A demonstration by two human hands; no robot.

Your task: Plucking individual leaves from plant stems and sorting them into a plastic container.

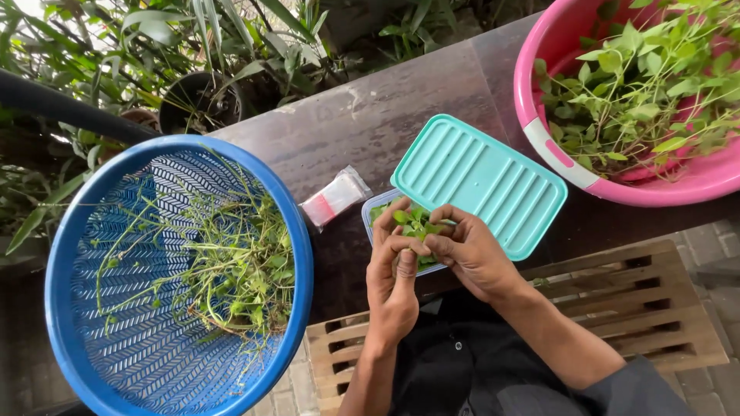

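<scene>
Both hands meet over a small clear plastic container (373,209) that sits on the dark, worn stone surface (401,100). The left hand (393,266) is curled, its fingers bent inward and its thumb pressed up against a sprig of small green leaves (412,221), which it pinches from below. The right hand (469,253) is likewise curled, fingertips drawn together on the same sprig from the other side, so the two hands touch each other at the leaves. The sprig hangs right above the container, which already holds more of the same soft, oval greens. Leaning across the container's far edge is a turquoise rectangular plastic lid (482,181) with rounded corners and raised parallel ribs. Just beside the container to the left lies a small transparent plastic bag with a red strip (334,198), crinkled and flat. Further left stands a large round blue plastic basket with a lattice of fine holes (116,308), strewn with thin, stripped, wiry stems (231,270). At the upper right, a glossy pink plastic basin (555,146) is heaped with leafy green stalks (655,85). Below the hands, a slatted wooden bench (640,300) shows pale, rough boards.
</scene>
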